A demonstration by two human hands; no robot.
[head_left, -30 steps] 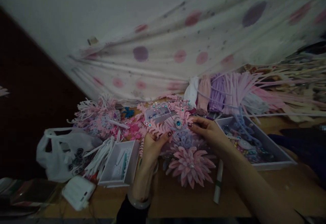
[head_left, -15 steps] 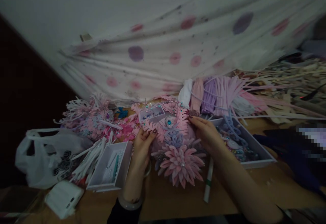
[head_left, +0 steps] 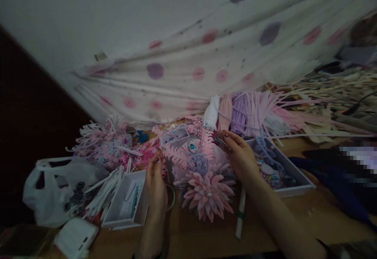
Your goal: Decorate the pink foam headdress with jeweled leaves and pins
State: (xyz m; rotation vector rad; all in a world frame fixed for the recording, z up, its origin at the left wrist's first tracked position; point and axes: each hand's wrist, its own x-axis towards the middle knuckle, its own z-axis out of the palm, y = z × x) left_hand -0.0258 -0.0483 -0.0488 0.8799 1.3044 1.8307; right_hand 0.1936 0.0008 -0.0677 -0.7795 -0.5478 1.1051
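White tray (head_left: 294, 190) of beads by right hand (head_left: 240, 157) pinching pink headpiece (head_left: 200, 161), left hand (head_left: 155, 180) loosely curled.

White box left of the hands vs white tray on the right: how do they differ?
The white box is narrower; the white tray is wider. The box holds a few slim sticks, one teal, with bare floor showing; the tray is crowded with purple curls and beads. The left hand is beside the box; the right hand is at the tray's near corner. Both are white, open-topped, on the table.
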